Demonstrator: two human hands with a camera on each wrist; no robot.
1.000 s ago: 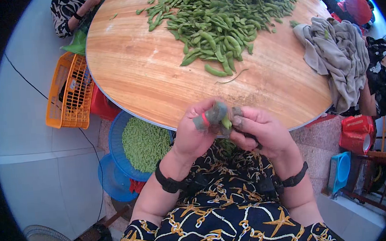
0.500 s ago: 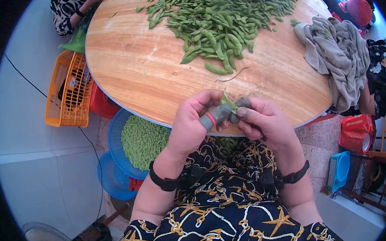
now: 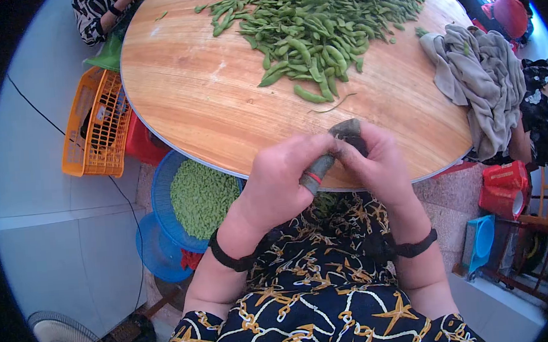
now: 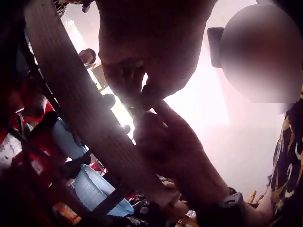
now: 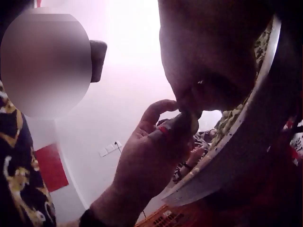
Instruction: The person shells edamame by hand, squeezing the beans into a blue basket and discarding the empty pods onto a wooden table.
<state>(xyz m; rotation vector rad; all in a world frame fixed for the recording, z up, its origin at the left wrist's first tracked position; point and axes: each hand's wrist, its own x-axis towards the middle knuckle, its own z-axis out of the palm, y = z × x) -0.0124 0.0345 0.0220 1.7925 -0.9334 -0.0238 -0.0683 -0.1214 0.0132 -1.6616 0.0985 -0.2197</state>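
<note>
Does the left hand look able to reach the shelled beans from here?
Probably yes: the shelled beans lie uncovered in the blue basket near the left hand, though the table edges over one side.

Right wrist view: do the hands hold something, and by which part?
Left hand and right hand probably pinch a bean pod; the gripped part is hidden.

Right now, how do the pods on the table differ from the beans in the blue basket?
The pods are long, the beans small and stubby. The pods are deeper green, the beans paler. The pods lie loose on the table; the beans sit lower, in the blue basket. Both are green and heaped.
</note>
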